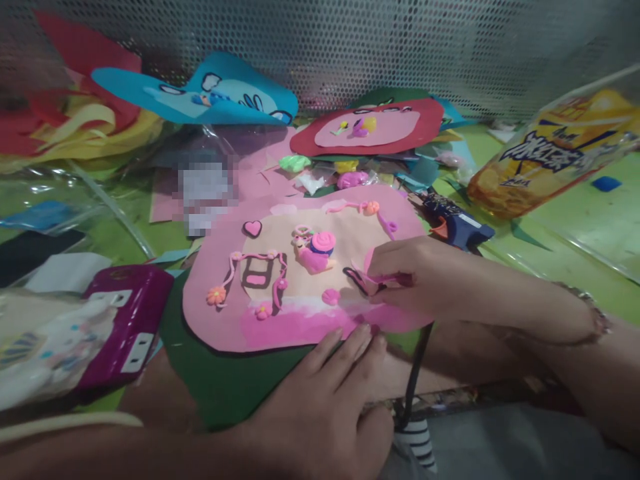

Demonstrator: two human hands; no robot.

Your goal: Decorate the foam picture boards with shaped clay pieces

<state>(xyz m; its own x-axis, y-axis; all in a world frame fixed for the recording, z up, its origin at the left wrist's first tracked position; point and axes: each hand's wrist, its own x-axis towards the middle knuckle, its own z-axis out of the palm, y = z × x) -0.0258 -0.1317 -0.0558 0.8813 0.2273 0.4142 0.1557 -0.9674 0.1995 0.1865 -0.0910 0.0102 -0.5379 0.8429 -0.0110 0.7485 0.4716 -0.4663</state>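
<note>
A pink paper craft card [210, 327] with rounded edges and a beige middle lies on the table. Near its centre sits a clay snail [315, 252] with a pink spiral shell. Clay flowers, wavy strips and a pink heart cutout [253, 229] surround it. My right hand [417, 277] is closed at the card's right side, pinching a small pink paper cutout [367, 283] with black edging, partly hidden by the fingers. My left hand [335, 393] lies palm down with fingers stretched out, their tips at the card's lower edge.
Behind are a blue paper craft [200, 93] and a red one [367, 130], with clay lumps [350, 179] before them. An iced-tea bottle [550, 147] leans at right beside a dark blue tool [455, 223]. A magenta case [130, 327] lies left, dark green paper [220, 383] under the card.
</note>
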